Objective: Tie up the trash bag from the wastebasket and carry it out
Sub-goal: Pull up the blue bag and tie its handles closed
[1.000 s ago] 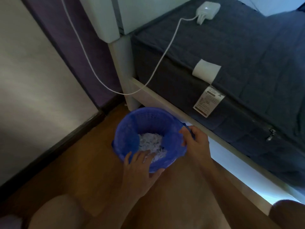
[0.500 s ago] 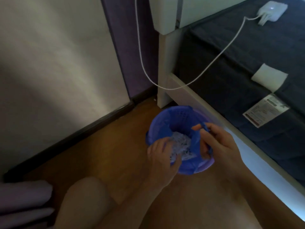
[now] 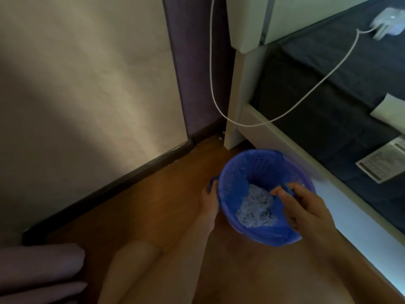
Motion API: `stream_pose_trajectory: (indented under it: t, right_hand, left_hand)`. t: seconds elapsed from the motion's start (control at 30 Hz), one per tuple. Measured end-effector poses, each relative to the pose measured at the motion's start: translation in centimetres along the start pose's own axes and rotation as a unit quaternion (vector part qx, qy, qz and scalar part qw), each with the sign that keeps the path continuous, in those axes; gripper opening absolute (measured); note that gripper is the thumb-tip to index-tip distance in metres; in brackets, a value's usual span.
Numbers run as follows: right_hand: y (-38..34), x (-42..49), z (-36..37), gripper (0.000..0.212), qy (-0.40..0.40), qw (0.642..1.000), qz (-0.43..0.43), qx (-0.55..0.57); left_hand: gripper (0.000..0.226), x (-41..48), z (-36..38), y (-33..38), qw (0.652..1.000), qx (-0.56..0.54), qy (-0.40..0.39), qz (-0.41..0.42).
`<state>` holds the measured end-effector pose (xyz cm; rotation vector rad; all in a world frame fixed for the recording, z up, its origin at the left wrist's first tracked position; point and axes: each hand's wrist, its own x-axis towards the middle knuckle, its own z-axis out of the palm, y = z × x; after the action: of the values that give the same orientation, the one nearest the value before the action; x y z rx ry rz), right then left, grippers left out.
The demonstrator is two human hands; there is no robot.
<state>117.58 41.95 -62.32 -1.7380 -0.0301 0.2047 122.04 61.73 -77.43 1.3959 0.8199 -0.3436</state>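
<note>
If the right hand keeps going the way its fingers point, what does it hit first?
The right hand points up-left across the basket mouth, pinching the bag edge. Straight on, it would probably meet the bag-lined far-left wall; depth is unclear, so it might brush the crumpled trash first.

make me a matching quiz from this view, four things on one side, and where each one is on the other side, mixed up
Things:
1. wastebasket
2. charger
3. right hand
4. cable

Places:
A. lying on the mattress
B. hanging slack past the bed post
C. on the wood floor beside the bed frame
D. at the basket's near right rim, fingers pinching the blue bag

Pairs: 1-C, 2-A, 3-D, 4-B
</note>
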Motion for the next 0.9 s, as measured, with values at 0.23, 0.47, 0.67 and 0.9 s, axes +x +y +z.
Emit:
stream_pose_trajectory:
  t: [0.23, 0.47, 0.67, 0.9]
  right_hand:
    - [0.3, -0.2, -1.1, 0.021, 0.023, 1.0, -0.005, -0.009]
    - [-0.4, 0.2, -2.1, 0.018, 0.136, 0.988, -0.008, -0.07]
    - [-1.9, 2.0, -2.7, 0.027, 0.146, 0.989, 0.024, 0.017]
    - [-2.0, 2.2, -3.1, 0.026, 0.124, 0.992, -0.007, 0.014]
  left_hand:
    - [0.022, 0.0, -0.3, 2.4, 0.993, -0.086, 0.075, -0.002]
    - [0.026, -3.3, -1.2, 7.8, 0.975, 0.068, 0.049, 0.206]
    - [0.025, -5.8, -0.8, 10.4, 0.914, 0.233, -0.009, 0.332]
    - [0.024, -8.2, 1.0, 11.2, 0.897, 0.204, -0.014, 0.391]
